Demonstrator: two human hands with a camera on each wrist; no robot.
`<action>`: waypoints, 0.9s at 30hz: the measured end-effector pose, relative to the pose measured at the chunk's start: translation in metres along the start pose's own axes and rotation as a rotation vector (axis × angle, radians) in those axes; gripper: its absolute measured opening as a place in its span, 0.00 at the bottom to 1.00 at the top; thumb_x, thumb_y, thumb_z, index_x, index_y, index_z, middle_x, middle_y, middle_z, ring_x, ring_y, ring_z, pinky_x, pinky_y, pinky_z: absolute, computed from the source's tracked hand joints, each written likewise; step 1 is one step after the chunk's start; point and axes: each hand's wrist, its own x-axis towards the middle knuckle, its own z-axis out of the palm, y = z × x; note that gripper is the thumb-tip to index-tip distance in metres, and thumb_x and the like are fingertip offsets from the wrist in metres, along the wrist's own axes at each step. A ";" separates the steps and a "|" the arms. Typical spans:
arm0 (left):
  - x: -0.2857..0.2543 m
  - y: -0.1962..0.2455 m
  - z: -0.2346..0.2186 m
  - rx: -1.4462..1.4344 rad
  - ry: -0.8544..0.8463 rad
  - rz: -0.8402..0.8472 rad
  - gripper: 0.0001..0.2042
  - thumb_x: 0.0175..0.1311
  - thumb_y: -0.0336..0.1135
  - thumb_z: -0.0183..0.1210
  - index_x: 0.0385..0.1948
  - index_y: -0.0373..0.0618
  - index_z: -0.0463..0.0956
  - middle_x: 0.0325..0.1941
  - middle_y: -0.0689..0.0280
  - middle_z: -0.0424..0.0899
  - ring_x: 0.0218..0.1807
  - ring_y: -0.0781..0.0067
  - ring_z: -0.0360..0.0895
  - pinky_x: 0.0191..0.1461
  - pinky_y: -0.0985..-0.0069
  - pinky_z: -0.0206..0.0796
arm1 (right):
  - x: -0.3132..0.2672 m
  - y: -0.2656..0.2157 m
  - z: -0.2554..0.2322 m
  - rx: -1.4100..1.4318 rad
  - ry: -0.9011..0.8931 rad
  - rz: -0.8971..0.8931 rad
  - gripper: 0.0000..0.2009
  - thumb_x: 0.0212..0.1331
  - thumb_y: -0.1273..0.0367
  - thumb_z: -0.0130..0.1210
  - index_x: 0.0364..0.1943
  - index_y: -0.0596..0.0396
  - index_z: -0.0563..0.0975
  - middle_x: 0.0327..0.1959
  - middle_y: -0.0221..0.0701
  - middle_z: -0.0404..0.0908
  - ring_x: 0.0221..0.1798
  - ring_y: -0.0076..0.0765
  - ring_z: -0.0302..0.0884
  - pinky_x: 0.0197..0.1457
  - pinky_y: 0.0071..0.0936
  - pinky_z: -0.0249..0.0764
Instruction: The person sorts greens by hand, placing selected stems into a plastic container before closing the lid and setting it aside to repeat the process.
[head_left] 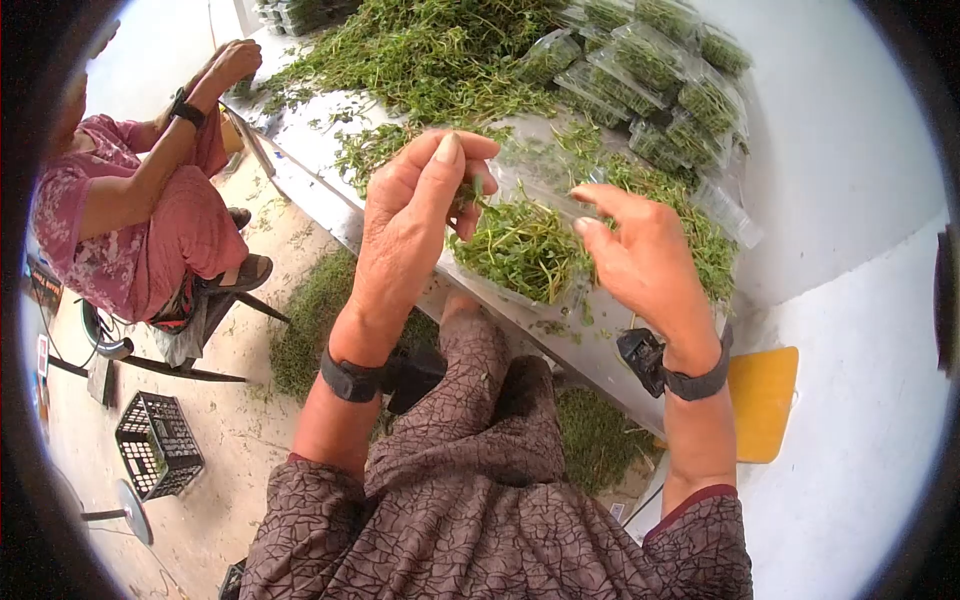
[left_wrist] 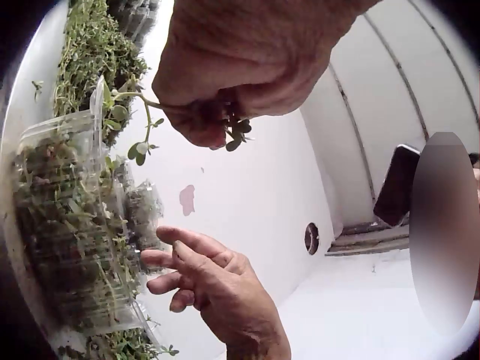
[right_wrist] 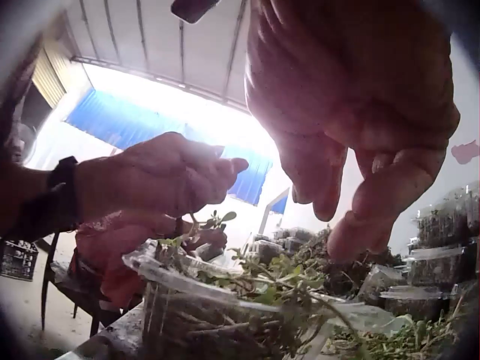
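My left hand (head_left: 405,210) pinches a small leafy green sprig (left_wrist: 140,148) between thumb and fingers, above the left side of a clear plastic box (right_wrist: 154,271). The sprig's stem and round leaves hang below the fingers in the left wrist view. Cut green stems (head_left: 525,248) fill the box and stick up past its rim. My right hand (head_left: 645,255) hovers over the box's right side, fingers spread and slightly bent, with nothing held. The box's lid (head_left: 530,180) stands hinged up behind it.
A large heap of greens (head_left: 430,60) covers the back of the table. Filled clear boxes (head_left: 640,75) are stacked at the back right, beside the white wall. Another person (head_left: 150,200) sits at the left. A black crate (head_left: 158,445) stands on the floor.
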 end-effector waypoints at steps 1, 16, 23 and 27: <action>0.000 -0.002 -0.003 -0.042 -0.023 -0.020 0.17 0.76 0.42 0.41 0.47 0.37 0.75 0.34 0.67 0.76 0.29 0.81 0.68 0.30 0.83 0.61 | -0.001 0.001 -0.002 0.021 0.041 0.006 0.09 0.54 0.69 0.55 0.36 0.55 0.81 0.25 0.47 0.79 0.33 0.54 0.79 0.37 0.45 0.74; 0.002 -0.014 0.005 -0.389 -0.059 -0.052 0.16 0.75 0.37 0.40 0.51 0.36 0.71 0.42 0.62 0.76 0.38 0.77 0.71 0.46 0.77 0.66 | -0.019 0.012 0.014 -0.302 -0.184 -0.278 0.09 0.49 0.73 0.58 0.35 0.60 0.81 0.40 0.39 0.82 0.53 0.49 0.74 0.59 0.44 0.65; 0.003 -0.020 -0.001 -0.538 -0.080 -0.022 0.15 0.74 0.35 0.40 0.53 0.36 0.69 0.44 0.62 0.75 0.41 0.77 0.71 0.48 0.77 0.66 | -0.014 0.001 0.003 -0.149 -0.008 -0.294 0.09 0.50 0.71 0.59 0.35 0.61 0.80 0.40 0.43 0.81 0.51 0.49 0.74 0.57 0.42 0.66; 0.000 -0.018 0.010 -0.693 -0.109 -0.025 0.15 0.73 0.33 0.42 0.54 0.37 0.68 0.44 0.63 0.75 0.41 0.77 0.71 0.48 0.77 0.66 | -0.005 -0.022 -0.001 0.172 0.094 -0.180 0.18 0.52 0.69 0.62 0.46 0.64 0.76 0.43 0.46 0.81 0.42 0.47 0.80 0.46 0.38 0.75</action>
